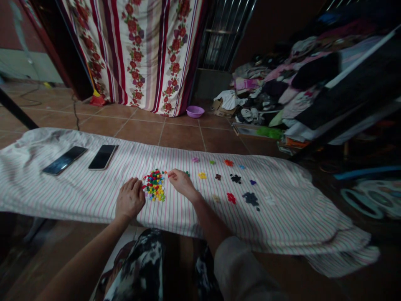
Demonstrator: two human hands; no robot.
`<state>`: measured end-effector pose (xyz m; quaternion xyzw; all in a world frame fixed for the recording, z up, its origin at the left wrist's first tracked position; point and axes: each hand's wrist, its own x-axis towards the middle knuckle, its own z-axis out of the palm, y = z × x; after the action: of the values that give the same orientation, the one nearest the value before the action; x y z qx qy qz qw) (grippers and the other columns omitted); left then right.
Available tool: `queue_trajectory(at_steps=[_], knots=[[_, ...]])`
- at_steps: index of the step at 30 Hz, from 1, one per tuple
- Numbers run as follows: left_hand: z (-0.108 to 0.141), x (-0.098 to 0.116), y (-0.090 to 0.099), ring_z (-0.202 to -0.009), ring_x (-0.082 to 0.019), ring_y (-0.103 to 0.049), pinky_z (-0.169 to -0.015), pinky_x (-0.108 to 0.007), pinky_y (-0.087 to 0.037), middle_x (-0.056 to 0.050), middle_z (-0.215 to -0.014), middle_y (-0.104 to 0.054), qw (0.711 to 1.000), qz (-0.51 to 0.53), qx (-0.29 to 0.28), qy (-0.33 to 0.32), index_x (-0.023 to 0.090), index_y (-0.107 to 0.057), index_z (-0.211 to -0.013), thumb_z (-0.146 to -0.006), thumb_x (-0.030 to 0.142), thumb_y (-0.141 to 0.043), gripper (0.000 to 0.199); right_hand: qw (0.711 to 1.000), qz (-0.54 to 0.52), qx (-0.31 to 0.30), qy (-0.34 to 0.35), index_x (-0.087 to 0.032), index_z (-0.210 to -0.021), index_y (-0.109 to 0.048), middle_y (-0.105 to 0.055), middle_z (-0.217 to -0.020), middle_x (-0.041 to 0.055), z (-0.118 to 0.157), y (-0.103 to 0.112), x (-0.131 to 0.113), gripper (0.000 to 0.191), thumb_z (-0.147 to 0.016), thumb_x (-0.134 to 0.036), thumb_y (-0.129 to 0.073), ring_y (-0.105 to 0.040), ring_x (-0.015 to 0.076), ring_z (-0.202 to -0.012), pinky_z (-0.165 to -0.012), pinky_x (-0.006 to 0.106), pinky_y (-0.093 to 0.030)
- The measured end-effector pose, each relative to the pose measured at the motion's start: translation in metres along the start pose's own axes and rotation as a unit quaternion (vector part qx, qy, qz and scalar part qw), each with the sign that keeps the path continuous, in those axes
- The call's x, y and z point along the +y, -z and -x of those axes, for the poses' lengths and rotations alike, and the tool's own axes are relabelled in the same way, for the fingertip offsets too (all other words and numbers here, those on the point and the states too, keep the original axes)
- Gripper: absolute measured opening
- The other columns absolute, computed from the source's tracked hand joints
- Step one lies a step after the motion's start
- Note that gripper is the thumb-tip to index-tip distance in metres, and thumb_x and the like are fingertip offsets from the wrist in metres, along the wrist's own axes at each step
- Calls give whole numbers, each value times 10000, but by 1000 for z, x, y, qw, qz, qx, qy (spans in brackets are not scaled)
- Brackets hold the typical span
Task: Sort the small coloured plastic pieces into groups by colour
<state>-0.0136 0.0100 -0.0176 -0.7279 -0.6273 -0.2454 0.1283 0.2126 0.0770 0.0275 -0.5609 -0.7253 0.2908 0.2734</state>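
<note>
A pile of small mixed-colour plastic pieces (155, 186) lies on the striped cloth (94, 196). At its left edge rests my left hand (130, 197), palm down with loosely bent fingers and nothing visible in them. Just right of the pile, my right hand (181, 182) pinches a small orange-red piece at its fingertips. Single-colour groups spread to the right: yellow (202, 175), brown (218, 177), black (235, 179), red (231, 198), dark grey (250, 198), orange (228, 162) and purple-blue (252, 182). My right hand partly hides a green group (187, 173).
Two phones (65, 160) (103, 157) lie on the cloth at the left. Beyond the table are a floral curtain (138, 54), a purple basin (195, 111) and a red broom (97, 99) on the tiled floor. Heaped clothes (282, 79) fill the right side.
</note>
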Motion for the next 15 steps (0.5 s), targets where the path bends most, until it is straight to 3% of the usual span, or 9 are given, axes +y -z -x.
queue_trajectory(at_steps=[8, 15], knots=[[1, -4, -2, -1219, -302, -581, -1059, -466, -459, -188, -1222, -663, 1000, 23, 14, -10, 108, -641, -1125, -900, 252, -428, 342, 1000, 8, 20, 9, -205, -920, -681, -716, -872, 23, 17, 27, 8, 140, -842, -164, -572, -651, 149, -786, -728, 240, -478], [2, -5, -3, -1206, -311, -573, -1032, -476, -459, -192, -1222, -655, 1000, 15, 11, -16, 118, -627, -1124, -900, 282, -394, 362, 996, 44, 75, 12, -188, -890, -662, -702, -885, 33, 38, 81, 25, 163, -811, -118, -539, -642, 140, -805, -760, 247, -468]])
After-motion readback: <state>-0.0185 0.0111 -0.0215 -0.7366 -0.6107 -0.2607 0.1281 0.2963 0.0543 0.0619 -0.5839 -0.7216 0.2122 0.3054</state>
